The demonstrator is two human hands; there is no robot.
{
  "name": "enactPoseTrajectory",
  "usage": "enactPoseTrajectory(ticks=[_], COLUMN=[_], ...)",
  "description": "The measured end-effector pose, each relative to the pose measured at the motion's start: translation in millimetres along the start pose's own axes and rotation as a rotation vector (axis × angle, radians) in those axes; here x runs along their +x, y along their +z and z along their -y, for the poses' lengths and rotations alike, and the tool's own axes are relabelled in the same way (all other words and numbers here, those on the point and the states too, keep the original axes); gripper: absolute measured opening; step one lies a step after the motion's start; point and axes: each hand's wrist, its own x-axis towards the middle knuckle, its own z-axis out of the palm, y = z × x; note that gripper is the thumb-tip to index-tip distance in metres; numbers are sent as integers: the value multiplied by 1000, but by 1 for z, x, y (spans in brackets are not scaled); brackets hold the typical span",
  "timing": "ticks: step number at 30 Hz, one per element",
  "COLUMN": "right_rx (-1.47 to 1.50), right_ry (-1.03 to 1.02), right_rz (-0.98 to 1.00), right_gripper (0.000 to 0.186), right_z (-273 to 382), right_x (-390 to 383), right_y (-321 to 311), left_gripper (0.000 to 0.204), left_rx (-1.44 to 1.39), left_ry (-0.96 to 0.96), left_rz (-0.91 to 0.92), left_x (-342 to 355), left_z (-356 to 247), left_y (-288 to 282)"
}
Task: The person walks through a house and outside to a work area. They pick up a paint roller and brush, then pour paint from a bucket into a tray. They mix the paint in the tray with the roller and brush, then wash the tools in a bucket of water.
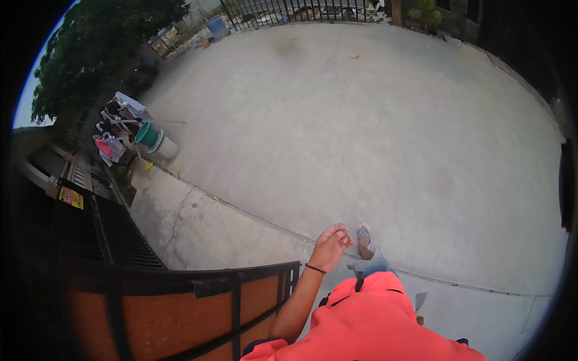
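Observation:
My left hand (332, 245), with a dark band on its wrist, is raised above the paving beside an orange-brown gate panel (168, 310) with a black metal frame. Its fingers are curled together; whatever they hold, if anything, is too small to make out. A sandalled foot (363, 237) is on the concrete below it. My coral shirt (355, 325) fills the lower middle. At its right edge, a small brown patch, possibly part of my right hand (419, 320), shows by a grey thing (420, 301); its fingers are hidden.
A concrete yard (355, 120) spreads ahead, crossed by a seam. At left are hung clothes (111, 144), a teal bucket (146, 133) on a white container (167, 149), and black gates (108, 228). A railing (280, 12) and blue barrel (217, 27) stand at the back.

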Motion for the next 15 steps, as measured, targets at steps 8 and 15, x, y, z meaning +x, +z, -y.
enactPoseTrajectory(ticks=[8, 15], right_rx=[-49, 184], right_ry=[4, -663], right_rz=[178, 342], right_gripper=[41, 31], right_z=[354, 813], right_x=[215, 370], right_y=[27, 44], left_gripper=[13, 22], left_rx=[-60, -27], left_ry=[201, 585], left_rz=[-215, -454], left_x=[164, 225], left_z=[-116, -251], left_y=[-71, -106])
